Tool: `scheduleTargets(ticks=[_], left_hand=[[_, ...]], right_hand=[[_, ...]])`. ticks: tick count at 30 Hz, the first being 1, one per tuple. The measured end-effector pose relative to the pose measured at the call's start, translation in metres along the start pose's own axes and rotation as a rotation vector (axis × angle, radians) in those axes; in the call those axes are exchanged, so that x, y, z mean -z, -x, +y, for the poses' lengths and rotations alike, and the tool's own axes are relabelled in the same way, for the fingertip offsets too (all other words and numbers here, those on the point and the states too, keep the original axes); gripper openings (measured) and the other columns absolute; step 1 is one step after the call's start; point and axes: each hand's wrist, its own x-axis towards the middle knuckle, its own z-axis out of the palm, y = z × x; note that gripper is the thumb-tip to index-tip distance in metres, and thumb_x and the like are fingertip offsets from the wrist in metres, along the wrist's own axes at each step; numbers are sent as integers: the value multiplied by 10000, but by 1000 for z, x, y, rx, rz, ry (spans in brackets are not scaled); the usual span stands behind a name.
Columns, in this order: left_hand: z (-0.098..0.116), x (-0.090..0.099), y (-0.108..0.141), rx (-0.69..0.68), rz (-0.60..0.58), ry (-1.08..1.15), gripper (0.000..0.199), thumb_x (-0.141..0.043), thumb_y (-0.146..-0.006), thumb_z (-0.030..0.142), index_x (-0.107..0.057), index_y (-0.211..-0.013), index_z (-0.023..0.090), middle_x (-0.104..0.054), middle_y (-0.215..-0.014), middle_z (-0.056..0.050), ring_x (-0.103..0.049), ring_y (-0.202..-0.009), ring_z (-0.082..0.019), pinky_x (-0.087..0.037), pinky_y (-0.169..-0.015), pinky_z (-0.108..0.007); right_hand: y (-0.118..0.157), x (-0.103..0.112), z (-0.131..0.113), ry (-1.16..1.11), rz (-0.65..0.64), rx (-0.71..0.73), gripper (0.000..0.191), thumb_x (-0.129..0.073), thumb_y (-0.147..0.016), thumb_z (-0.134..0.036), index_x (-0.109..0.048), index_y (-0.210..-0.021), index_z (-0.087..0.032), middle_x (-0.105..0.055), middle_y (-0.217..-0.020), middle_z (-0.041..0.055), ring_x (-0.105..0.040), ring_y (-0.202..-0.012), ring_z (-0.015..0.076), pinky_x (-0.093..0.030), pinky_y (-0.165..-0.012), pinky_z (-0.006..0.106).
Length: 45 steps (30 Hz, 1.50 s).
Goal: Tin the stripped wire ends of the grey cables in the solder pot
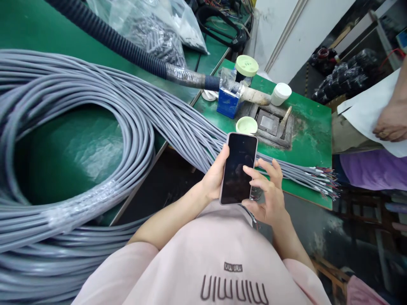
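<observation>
A smartphone (238, 163) with a dark screen is held upright before my chest. My left hand (216, 178) grips it along its left side, the thumb at the edge and the other fingers hidden behind. At the phone's right side is my right hand (269, 192), fingers bent and spread, the index fingertip over the screen; whether it touches the glass I cannot tell. Beyond the phone, a bundle of grey cables (184, 123) runs across to the right, ending in stripped coloured wires (327, 180). A light green lid or dish (246, 125) sits just past the phone's top.
Large grey cable coils (133, 140) fill the left table. A corrugated hose (127, 48) leads to a blue box (227, 101). Beside a sooty square pot (269, 123) stand a white tub (281, 94) and a green-lidded jar (246, 66). Another person's hand (394, 114) holds white sheets at right.
</observation>
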Motion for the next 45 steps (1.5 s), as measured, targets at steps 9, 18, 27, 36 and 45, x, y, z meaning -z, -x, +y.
scheduleTargets(ticks=[9,18,27,36,45], left_hand=[[0,3,0,21,2,-18,782,-262,-872,736,-636,-1128,99,-723,-968,-135,-685,-921,-258,-504,-866,-390],[5,-6,1,19,11,13,827,-224,-868,749,-612,-1192,95,-727,-926,-126,-697,-825,-232,-525,-764,-339],[2,-3,-2,3,19,-5,801,-266,-871,736,-603,-1217,98,-722,-973,-135,-695,-869,-254,-525,-793,-365],[-3,-4,-3,-17,0,-29,787,-276,-877,726,-603,-1211,93,-708,-1048,-149,-680,-974,-273,-514,-861,-378],[0,-7,-4,-8,-19,-30,837,-224,-874,740,-613,-1189,69,-722,-981,-160,-699,-923,-276,-534,-826,-385]], right_hand=[[0,-2,-1,-21,-18,13,283,-538,-893,-502,-500,-1028,-256,-691,-1195,46,-470,-1321,286,-218,-1158,605],[4,2,-4,-62,-64,49,242,-579,-877,-461,-515,-979,-251,-706,-1167,35,-487,-1306,289,-198,-1166,617],[3,0,-4,-79,-65,57,259,-605,-859,-471,-512,-991,-269,-693,-1202,25,-477,-1318,288,-212,-1160,630],[4,0,-3,-25,-33,36,253,-593,-866,-465,-504,-997,-267,-689,-1212,28,-484,-1306,290,-232,-1151,627],[11,5,1,-13,27,-17,215,-625,-848,-392,-516,-982,-264,-709,-1163,28,-520,-1259,287,-241,-1140,627]])
